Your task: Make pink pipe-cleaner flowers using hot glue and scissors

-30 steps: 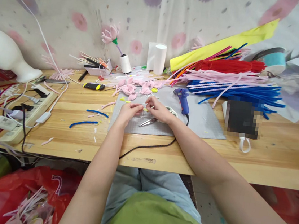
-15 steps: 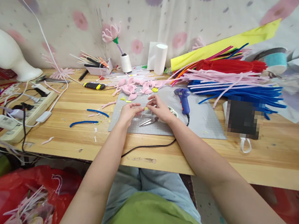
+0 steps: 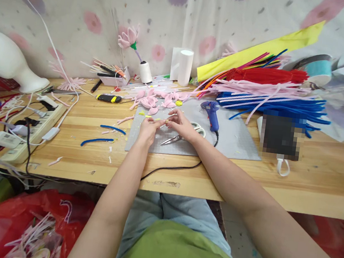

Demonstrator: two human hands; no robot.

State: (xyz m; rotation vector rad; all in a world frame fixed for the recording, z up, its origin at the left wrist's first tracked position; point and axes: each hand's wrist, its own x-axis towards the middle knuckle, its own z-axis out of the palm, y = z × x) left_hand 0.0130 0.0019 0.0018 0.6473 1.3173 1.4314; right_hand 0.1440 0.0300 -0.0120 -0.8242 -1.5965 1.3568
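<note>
Over the grey cutting mat [image 3: 229, 142], my left hand [image 3: 149, 129] and my right hand [image 3: 181, 125] meet at the fingertips. A tiny yellow bit shows between them; it is too small for me to tell its kind. Both hands have their fingers pinched around that spot. Partly under my right hand lie scissors [image 3: 170, 140] with pale handles, their blades pointing left. Just beyond the hands are pink fuzzy petals [image 3: 150, 102] and a yellow piece [image 3: 179, 103]. A blue glue gun [image 3: 211, 115] rests on the mat to the right.
Bundles of pink, red and blue pipe cleaners [image 3: 272, 105] lie at the back right. A yellow-black utility knife [image 3: 109, 98] and blue pipe cleaner pieces [image 3: 97, 141] are on the left. A power strip [image 3: 33, 133] with cables stands farther left. The glue gun's black cord [image 3: 173, 167] crosses the front.
My fingertips have come closer together around the small yellow bit. My left hand has shifted slightly right, and more of the scissors' handles shows.
</note>
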